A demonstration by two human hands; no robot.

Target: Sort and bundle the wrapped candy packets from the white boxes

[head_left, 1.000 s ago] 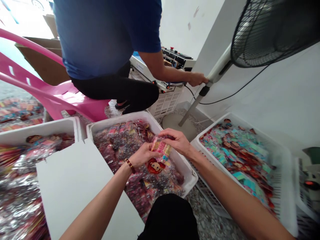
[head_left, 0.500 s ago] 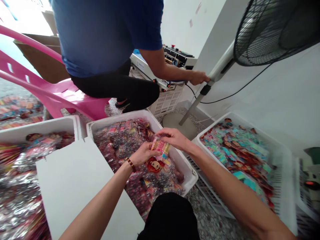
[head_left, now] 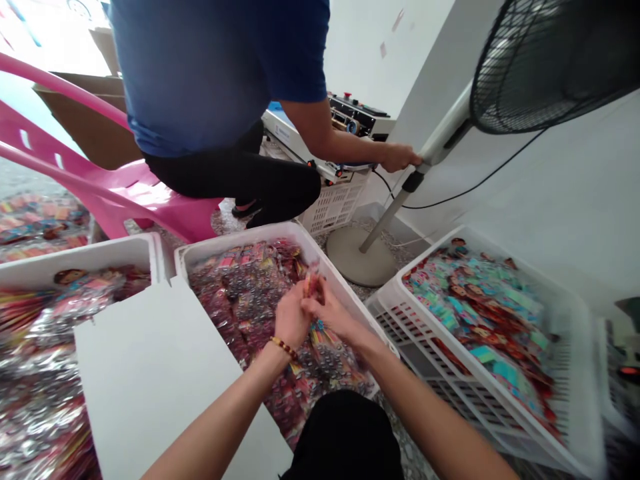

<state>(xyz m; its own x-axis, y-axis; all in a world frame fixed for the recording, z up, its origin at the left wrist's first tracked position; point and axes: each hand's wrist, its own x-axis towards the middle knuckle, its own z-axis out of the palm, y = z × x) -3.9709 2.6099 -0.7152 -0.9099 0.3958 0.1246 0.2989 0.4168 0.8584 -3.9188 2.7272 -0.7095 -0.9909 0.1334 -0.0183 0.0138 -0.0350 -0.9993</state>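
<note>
Over the white crate [head_left: 305, 235] of pink plastic packets [head_left: 240, 267], both of my hands are close together. My left hand [head_left: 293, 313], with a beaded bracelet at the wrist, is closed on a small clear plastic packet [head_left: 313, 283] with red and pink contents. My right hand [head_left: 333, 312] grips the same packet from the other side, thumb towards the left hand. Fingers cover most of the packet, and it is partly blurred. Below the hands lie more packets with yellow and pink stripes.
A white board [head_left: 160, 373] lies across the crates at left. Packets fill another crate [head_left: 115, 250]. At right, a basket [head_left: 475, 333] holds turquoise packets. Ahead, a co-worker [head_left: 215, 80] on a pink chair [head_left: 125, 193] touches the stand fan's pole [head_left: 435, 143] near a machine [head_left: 350, 120].
My hands have drawn together and turned around the packet, which now stands more upright and shows less. The packet with a red-haired figure beneath is now hidden. The view shifted slightly.
</note>
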